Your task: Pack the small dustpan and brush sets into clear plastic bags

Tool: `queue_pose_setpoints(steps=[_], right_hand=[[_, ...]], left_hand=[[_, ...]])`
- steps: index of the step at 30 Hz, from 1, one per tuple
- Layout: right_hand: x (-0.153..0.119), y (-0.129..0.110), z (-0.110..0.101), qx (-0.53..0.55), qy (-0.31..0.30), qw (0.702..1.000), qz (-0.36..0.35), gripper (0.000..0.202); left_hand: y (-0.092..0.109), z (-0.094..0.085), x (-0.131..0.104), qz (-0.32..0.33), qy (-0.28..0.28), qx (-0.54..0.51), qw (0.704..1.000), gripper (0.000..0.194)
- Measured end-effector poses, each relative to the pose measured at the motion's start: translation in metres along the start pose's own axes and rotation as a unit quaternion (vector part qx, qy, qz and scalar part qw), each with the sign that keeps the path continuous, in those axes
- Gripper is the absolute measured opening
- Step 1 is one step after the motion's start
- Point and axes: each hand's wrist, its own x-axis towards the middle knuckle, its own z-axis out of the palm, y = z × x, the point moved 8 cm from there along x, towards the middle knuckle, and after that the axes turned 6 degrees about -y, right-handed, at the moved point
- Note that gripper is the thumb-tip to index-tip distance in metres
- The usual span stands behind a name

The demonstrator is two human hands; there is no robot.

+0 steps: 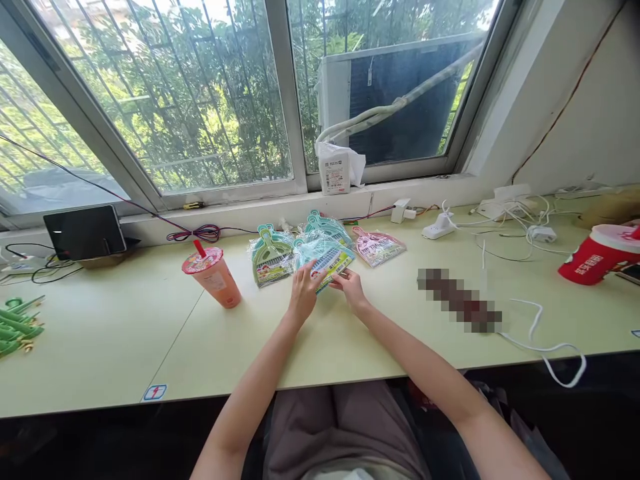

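Observation:
Several wrapped dustpan-shaped packs lie in a cluster at the middle of the table. My left hand [303,291] and my right hand [349,288] are both on the near edge of a light teal pack with a yellow-green label [333,265], one at each side, fingers bent around it. A green pack [271,257] lies just left of it. Behind is another teal pack [327,228], partly covered. On the right, apart from my hands, rests a pink pack [379,247].
A pink cup with a red straw [215,280] stands left of the packs. Further left are a tablet [85,233] and green items [19,327]. At right are a blurred object [460,300], a white cable [537,343], chargers [440,225] and a red cup [595,257].

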Motion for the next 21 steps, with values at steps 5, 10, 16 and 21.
queue_pose_setpoints(steps=[5, 10, 16, 21], right_hand=[[-0.002, -0.002, 0.009, -0.010, -0.034, 0.999, 0.001, 0.034], [-0.004, 0.005, 0.020, -0.050, -0.070, 0.996, -0.006, 0.041], [-0.006, 0.013, 0.030, -0.087, -0.105, 0.991, -0.018, 0.043], [-0.006, 0.012, 0.031, -0.088, -0.106, 0.990, -0.020, 0.044]], left_hand=[[0.010, -0.001, 0.000, 0.057, -0.006, -0.029, 0.998, 0.049], [0.011, -0.006, 0.004, -0.006, 0.003, -0.001, 1.000, 0.038], [-0.005, -0.011, 0.005, -0.104, -0.016, 0.061, 0.993, 0.043], [-0.010, -0.007, 0.004, -0.115, -0.023, 0.082, 0.990, 0.044]])
